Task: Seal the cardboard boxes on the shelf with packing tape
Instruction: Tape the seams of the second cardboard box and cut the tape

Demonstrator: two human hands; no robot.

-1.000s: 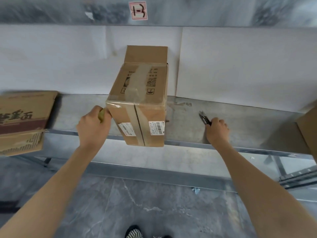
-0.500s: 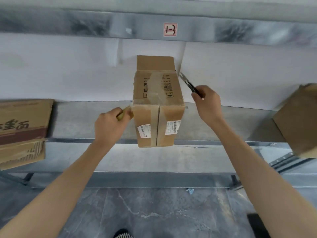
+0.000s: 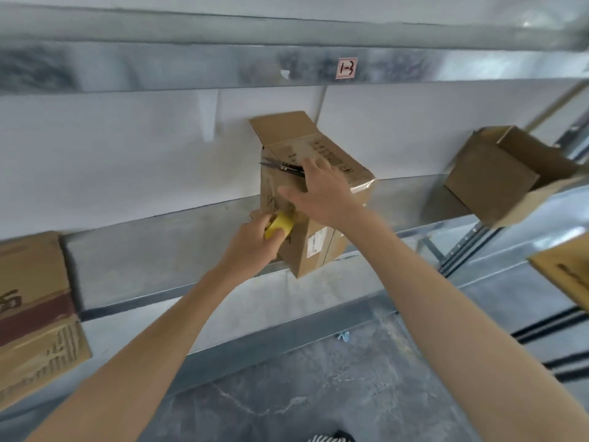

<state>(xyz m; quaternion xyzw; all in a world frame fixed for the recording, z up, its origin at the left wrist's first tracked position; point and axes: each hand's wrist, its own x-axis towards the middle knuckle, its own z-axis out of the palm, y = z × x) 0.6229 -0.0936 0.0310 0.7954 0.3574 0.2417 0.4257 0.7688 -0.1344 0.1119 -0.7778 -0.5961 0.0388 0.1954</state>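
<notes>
A cardboard box [image 3: 347, 173] stands on the metal shelf [image 3: 159, 247], its far flap up and old tape across the top. My left hand [image 3: 251, 247] grips a yellow roll of packing tape [image 3: 280, 225] against the box's near left edge. My right hand [image 3: 318, 193] reaches over the box top and holds a pair of black-handled scissors [image 3: 280, 165], whose blades point left across the top. The thumb of that hand is spread toward the tape roll.
A printed carton [image 3: 35, 314] sits at the shelf's left end. An open box [image 3: 506, 173] stands on the shelf at the right, and another carton corner [image 3: 564, 272] shows at the right edge. An upper shelf beam [image 3: 223, 62] runs overhead. Grey floor lies below.
My right hand picked the scissors up from the shelf and carried them over the box top. My left hand kept the tape roll at the box's left edge. The view swung left.
</notes>
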